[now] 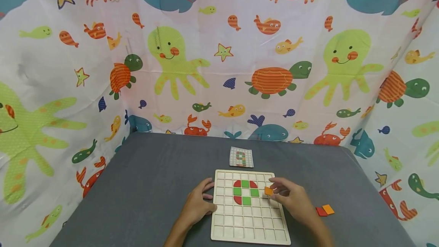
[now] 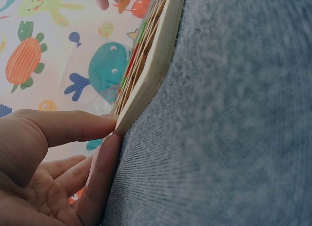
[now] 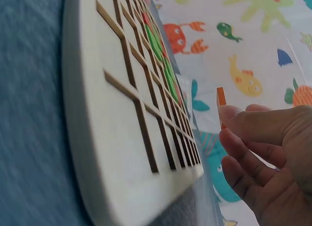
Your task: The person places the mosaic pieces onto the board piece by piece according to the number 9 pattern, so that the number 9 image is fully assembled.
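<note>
A pale wooden grid board [image 1: 248, 222] lies on the grey table. My left hand [image 1: 197, 202] is at its left edge; in the left wrist view the thumb and a finger pinch the rim. Green square tiles [image 1: 245, 183] and red rounded-corner tiles [image 1: 237, 183] sit in its upper cells, around one bare cell. My right hand [image 1: 291, 197] holds an orange square tile [image 1: 268, 191] between thumb and fingertips, over the board's right part. The right wrist view shows this orange tile [image 3: 221, 102] edge-on, raised above the board's surface.
Behind the board lies a small printed card [image 1: 241, 157] with a coloured grid pattern. A red tile [image 1: 321, 211] and another orange tile [image 1: 328, 209] lie on the table right of the board, by my right forearm. A sea-animal curtain [image 1: 212, 87] stands around the table's back and sides.
</note>
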`<state>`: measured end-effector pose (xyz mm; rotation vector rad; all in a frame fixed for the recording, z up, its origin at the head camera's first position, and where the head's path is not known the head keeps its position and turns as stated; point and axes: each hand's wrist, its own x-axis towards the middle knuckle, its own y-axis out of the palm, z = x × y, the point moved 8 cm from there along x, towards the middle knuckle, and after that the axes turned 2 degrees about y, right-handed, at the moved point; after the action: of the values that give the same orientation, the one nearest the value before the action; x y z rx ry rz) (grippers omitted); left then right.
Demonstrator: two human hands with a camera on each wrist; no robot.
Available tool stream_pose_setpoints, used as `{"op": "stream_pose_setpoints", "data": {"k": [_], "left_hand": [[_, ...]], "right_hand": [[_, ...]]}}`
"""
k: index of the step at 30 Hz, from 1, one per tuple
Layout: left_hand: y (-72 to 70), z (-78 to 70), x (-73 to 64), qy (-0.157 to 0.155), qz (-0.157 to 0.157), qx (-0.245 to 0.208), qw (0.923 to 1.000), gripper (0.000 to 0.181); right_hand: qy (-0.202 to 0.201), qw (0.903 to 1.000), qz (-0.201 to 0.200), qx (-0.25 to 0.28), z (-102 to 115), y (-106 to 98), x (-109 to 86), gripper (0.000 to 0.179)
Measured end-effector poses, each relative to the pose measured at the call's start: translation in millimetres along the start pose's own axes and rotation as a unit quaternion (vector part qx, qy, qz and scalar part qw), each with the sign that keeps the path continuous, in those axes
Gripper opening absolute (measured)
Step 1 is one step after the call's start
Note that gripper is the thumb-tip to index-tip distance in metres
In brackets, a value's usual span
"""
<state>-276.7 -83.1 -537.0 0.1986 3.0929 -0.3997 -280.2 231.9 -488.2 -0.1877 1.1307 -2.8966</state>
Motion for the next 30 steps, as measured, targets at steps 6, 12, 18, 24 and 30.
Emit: {"op": "stream_pose_setpoints", "data": {"k": [6, 12, 18, 24, 30], "left_hand": [[-0.4, -0.5, 0.0, 0.002, 0.002, -0.003, 1.0, 0.097], [-0.7, -0.2, 0.2, 0.004, 0.003, -0.007, 1.0, 0.097], [-0.1, 0.5, 0.2, 0.002, 0.002, -0.005, 1.0, 0.097], [-0.2, 0.1, 0.4, -0.002, -0.002, -0.002, 1.0, 0.097], [0.0, -0.4, 0.5, -0.004, -0.002, 0.0, 1.0, 0.097]], "right_hand": [[0.004, 0.9991, 0.031, 0.028, 10, 14, 0.0, 0.047], [-0.013, 0.9979, 0.049, 0.041, 12, 24, -0.3, 0.047], [-0.021, 0.9962, 0.07, 0.048, 11, 31, 0.1, 0.047], [-0.016, 0.9964, 0.073, 0.04, 11, 36, 0.2, 0.048], [-0.01, 0.9963, 0.078, 0.035, 8, 41, 1.7, 0.049]]}}
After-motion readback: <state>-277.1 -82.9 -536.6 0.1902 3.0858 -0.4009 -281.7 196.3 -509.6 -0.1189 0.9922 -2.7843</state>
